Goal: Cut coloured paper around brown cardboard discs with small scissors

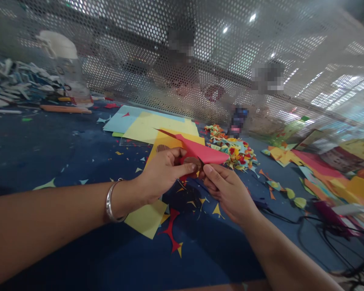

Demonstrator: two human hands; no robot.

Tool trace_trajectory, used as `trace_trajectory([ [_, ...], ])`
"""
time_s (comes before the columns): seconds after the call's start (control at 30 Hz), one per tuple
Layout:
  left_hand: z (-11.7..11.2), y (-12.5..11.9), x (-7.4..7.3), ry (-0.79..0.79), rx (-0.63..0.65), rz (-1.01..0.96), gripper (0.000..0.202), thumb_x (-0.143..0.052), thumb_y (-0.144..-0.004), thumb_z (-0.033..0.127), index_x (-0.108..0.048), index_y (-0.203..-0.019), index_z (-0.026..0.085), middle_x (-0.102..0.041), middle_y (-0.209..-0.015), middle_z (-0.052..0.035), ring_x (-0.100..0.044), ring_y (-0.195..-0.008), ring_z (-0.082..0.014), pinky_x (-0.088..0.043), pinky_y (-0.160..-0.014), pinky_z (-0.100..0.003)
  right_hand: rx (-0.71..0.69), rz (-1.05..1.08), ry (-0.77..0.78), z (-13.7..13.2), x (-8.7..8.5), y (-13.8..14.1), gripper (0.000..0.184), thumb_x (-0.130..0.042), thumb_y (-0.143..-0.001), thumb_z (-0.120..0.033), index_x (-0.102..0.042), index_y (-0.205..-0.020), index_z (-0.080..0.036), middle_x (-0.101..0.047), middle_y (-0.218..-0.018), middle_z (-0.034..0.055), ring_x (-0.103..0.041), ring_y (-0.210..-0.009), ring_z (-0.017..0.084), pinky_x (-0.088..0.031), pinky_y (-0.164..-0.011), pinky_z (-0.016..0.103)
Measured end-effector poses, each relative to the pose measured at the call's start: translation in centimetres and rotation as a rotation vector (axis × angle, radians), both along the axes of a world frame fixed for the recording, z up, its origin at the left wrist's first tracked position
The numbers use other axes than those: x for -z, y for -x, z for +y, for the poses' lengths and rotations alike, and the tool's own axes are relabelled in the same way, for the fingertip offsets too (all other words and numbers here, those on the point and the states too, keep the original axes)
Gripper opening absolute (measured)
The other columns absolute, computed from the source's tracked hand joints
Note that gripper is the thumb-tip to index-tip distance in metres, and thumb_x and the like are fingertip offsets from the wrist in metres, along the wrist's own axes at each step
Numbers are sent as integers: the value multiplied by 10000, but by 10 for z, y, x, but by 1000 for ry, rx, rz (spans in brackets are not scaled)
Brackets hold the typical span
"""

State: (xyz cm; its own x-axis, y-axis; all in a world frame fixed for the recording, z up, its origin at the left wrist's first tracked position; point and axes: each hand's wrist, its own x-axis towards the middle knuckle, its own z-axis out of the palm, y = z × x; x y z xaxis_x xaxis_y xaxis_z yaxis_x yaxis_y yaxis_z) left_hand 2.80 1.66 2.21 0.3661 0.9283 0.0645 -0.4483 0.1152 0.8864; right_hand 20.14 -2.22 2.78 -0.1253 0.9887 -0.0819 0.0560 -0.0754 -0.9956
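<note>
My left hand (166, 171), with a silver bangle at the wrist, pinches a folded sheet of red paper (204, 150) together with a brown rounded piece (191, 162) lying against it. My right hand (226, 186) is closed on scissors (200, 162); only a thin dark blade shows at the paper's edge, and the handles are hidden in the fingers. Both hands are close together above the blue table. Under them lie yellow paper sheets (162, 126) and a small pale yellow piece (147, 220). A red paper offcut (171, 232) lies nearer to me.
Small cut paper pieces (239, 153) are heaped beyond my right hand. A spray bottle (69, 68) stands at the back left beside a pile of white and blue scraps (21, 83). Coloured papers (339, 178) and black cables (318, 226) lie at right. A perforated screen (124, 48) rises behind.
</note>
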Motion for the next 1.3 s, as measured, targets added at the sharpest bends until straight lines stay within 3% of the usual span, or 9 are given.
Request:
trace_trajectory([
  [0.13, 0, 0, 1, 5, 3, 26, 298, -856, -656, 205, -629, -842, 153, -734, -782, 15, -670, -749, -112, -502, -786, -261, -2, -21, -37, -1, 2, -1, 432, -682, -870, -576, -607, -758, -166, -285, -554, -89, -184, -481, 53, -112, -434, 227],
  [0.33, -1, 0, 0, 91, -24, -34, 416, -870, -588, 159, -535, -833, 181, -726, -705, 20, -691, -692, -133, -518, -741, -270, 0, -72, -80, 0, 2, -3, 433, -664, -891, -566, -601, -738, -165, -261, -547, -93, -175, -484, 58, -115, -437, 233],
  [0.63, -2, 0, -4, 145, -46, -23, 354, -857, -603, 115, -604, -850, 126, -724, -736, -5, -671, -666, -111, -526, -712, -247, 11, -138, -109, -2, 1, -3, 443, -652, -895, -575, -598, -730, -168, -275, -548, -91, -192, -481, 60, -124, -436, 233],
  [0.9, -3, 0, -3, 121, 24, -25, 330, -883, -602, 179, -689, -860, 110, -727, -783, -32, -668, -715, -130, -525, -750, -267, 0, -63, -61, -2, -1, 0, 453, -665, -881, -580, -590, -723, -161, -247, -543, -98, -159, -481, 56, -101, -433, 232],
  [1.3, -5, 0, 0, 178, 65, -52, 391, -902, -608, 202, -694, -926, 108, -745, -823, -59, -690, -721, -147, -534, -725, -269, 1, -31, -26, -2, -3, -1, 439, -666, -883, -565, -593, -722, -163, -258, -546, -88, -173, -490, 61, -107, -450, 235],
])
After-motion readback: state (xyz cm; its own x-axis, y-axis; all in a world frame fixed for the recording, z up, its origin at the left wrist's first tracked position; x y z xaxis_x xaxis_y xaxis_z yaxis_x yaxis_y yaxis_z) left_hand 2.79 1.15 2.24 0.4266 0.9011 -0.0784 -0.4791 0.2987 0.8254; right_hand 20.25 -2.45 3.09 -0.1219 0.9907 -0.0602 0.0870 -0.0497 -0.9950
